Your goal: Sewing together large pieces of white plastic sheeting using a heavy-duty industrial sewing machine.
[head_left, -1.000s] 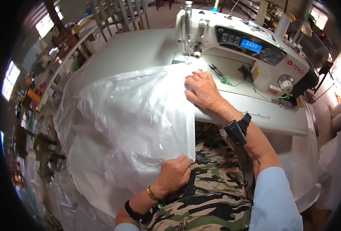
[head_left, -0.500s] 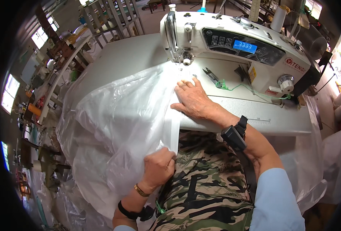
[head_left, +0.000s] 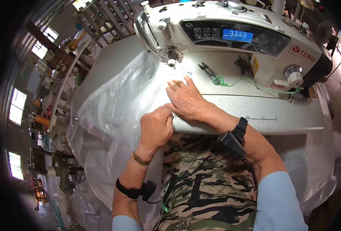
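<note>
— Plastic sheet [head_left: 112, 115]: one, before the sewing machine [head_left: 232, 34]?
— Yes. Two hands: left hand [head_left: 155, 129] pinches its edge, right hand [head_left: 188, 101] presses flat, fingers together. Needle hard to see.

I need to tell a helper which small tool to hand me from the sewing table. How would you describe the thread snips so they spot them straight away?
Start at the white sewing machine and look at its flat bed under the arm, right of the needle. The thread snips lie there, just beyond the right hand. They are small, dark and pointed, with green thread trailing from their near end.
</note>
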`<state>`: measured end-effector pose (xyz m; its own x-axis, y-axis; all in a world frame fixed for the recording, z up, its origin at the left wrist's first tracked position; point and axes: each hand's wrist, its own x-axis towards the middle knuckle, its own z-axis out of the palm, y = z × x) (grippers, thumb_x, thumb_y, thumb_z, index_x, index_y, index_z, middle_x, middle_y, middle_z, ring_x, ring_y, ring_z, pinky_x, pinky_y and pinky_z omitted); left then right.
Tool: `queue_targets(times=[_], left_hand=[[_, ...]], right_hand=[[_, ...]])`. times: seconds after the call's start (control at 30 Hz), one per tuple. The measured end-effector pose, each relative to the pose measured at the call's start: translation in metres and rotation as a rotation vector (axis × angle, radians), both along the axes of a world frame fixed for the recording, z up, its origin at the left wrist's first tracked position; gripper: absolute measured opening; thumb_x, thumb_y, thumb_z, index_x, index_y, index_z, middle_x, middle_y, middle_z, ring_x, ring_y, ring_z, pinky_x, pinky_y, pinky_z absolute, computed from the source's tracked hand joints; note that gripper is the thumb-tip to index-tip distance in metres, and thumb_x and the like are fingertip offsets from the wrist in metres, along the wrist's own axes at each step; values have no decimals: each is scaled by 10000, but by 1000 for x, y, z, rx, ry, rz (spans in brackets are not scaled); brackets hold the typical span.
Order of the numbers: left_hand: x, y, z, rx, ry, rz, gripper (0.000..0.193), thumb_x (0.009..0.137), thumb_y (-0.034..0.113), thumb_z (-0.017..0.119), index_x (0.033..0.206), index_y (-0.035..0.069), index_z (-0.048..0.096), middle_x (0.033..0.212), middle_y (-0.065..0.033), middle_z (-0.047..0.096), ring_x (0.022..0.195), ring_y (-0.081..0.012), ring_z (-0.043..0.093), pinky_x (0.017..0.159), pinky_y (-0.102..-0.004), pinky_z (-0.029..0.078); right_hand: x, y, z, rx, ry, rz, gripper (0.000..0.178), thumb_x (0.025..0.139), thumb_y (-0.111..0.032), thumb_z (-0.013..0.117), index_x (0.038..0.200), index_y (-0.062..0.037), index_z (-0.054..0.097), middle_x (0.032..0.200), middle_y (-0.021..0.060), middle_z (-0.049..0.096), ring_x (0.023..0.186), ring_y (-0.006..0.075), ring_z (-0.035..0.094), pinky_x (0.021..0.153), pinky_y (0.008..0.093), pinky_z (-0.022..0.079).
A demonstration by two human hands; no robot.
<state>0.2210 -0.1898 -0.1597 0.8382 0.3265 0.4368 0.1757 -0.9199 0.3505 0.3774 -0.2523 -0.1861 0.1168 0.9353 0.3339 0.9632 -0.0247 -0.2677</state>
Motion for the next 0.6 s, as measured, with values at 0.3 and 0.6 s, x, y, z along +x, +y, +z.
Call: queue_targets(times=[0.3,0.6], left_hand=[[47,41,-7,-30,-8,102,173,818,85,530,810,-4,679,757,-196,638,669,-370,618,645,-428,497],[-45,58,13,-18,83,335,392,965,306,533,1235,35,615,1238,-178,621,1169,-332,567,974,-416,437]], right_hand=[[4,11,-3,85,38,-101,324,835,-27,524,1144,9,612,1275,163,597,1239,269,524,1117,540,252],[10,2,5,108,143,-77,346,873,2,438,1195,25,561,1147,213,619,1141,326,556,1027,448,375]])
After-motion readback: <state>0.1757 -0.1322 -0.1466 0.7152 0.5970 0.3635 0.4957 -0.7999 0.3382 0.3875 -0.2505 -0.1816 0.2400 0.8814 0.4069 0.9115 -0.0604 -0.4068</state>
